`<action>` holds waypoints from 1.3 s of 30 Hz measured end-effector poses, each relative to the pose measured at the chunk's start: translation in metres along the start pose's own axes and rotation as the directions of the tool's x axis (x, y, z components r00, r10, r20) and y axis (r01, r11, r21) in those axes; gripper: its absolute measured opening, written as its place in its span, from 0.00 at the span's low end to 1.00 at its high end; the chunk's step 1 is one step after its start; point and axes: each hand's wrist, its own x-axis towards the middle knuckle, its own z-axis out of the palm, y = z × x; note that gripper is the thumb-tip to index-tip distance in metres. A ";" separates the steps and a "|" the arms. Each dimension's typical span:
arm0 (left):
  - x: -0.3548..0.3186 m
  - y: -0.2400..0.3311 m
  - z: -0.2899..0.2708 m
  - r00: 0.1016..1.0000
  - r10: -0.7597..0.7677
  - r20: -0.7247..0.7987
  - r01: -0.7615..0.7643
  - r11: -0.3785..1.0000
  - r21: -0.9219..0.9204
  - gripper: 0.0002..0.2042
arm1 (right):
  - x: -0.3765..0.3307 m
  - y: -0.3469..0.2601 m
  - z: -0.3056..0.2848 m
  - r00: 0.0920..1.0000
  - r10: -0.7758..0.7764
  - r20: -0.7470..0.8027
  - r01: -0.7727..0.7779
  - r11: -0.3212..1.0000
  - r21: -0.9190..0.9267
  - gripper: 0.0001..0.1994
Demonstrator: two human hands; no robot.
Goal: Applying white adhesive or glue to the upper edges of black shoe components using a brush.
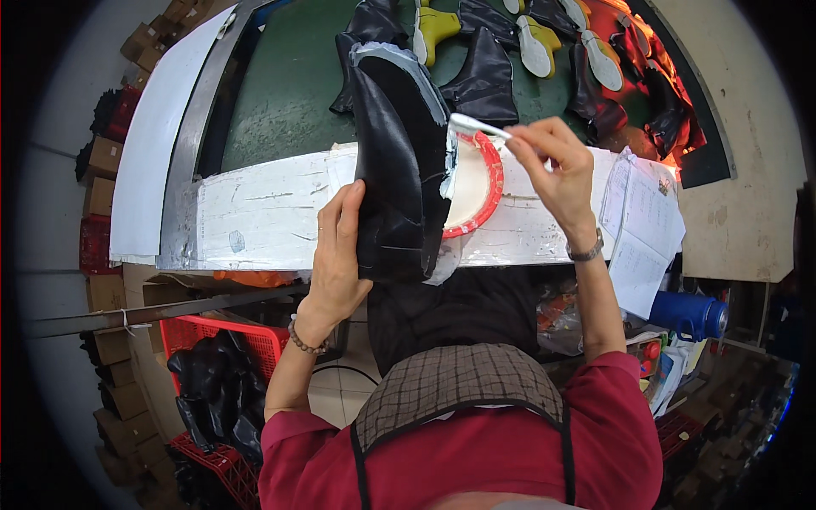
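My left hand [337, 242] is closed around the side of a black leather boot upper [384, 157], tilted over the white work ledge. White paste coats the folded-out edge of its opening. Between the fingers of my right hand [554, 166] is a slim white brush [482, 127], its head at the right edge of the upper, by the white coating. Partly behind the boot sits a round tub [495, 183] with a red rim, white paste inside.
Beyond the ledge [263, 212], a green surface [280, 93] carries several black boots [481, 81] and yellow shoe lasts [436, 32]; orange light glows far right. Papers [636, 229] and a blue flask [690, 316] are at right. A red crate [276, 336] with black uppers stands lower left.
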 end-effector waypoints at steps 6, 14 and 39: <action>0.014 0.000 -0.007 0.999 -0.049 -0.010 0.050 0.996 0.068 0.50 | -0.002 -0.009 0.002 0.987 -0.152 0.044 0.144 0.978 0.151 0.09; 0.030 -0.004 -0.004 0.982 -0.117 -0.151 0.102 0.990 -0.102 0.49 | -0.030 -0.018 0.013 0.978 -0.176 0.114 0.144 0.959 0.244 0.12; 0.008 -0.017 -0.017 1.000 0.015 0.008 -0.015 1.000 -0.003 0.45 | 0.009 -0.029 -0.006 0.996 -0.079 -0.040 0.080 0.996 0.026 0.09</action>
